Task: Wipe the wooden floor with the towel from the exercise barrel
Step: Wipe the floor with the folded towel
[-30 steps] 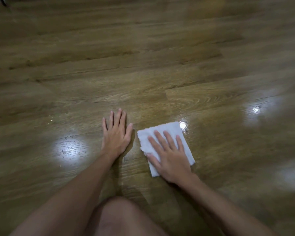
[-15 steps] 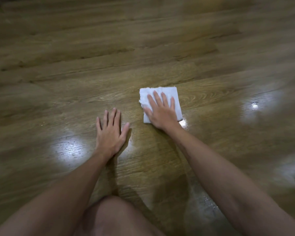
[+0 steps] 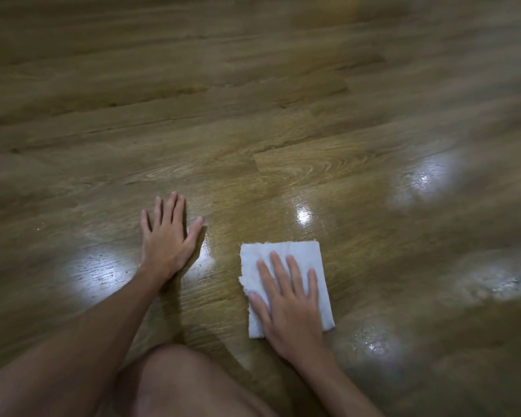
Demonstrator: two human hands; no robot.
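Nearest the camera, a bare knee (image 3: 175, 377) sits at the bottom edge, between the two forearms; we are evidently kneeling or crouching.

Right hand (image 3: 292, 299): flat, fingers straight and slightly spread, palm pressing down on the white towel (image 3: 286, 254). No curl of the fingers, no pinch. The towel is folded to a rough square with a frayed left edge and lies flat on the wooden floor (image 3: 283, 121), just right of the knee.

Left hand (image 3: 167, 239): also flat on the boards, fingers extended, thumb out, holding nothing. We read it as a brace for body weight. It lies beside the towel but apart from it.

Around and just beyond the hands the planks look glossy, with bright reflections of lights and what may be thin streaks of moisture. We cannot tell wet film from plain sheen.

Farther out the boards look duller and are blurred at the frame edges. The exercise barrel is not in view.

Progress, as our judgement: towel fetched and in use, wiping under way near the knee. The far boards seem to be left; no way to confirm which strips are finished.
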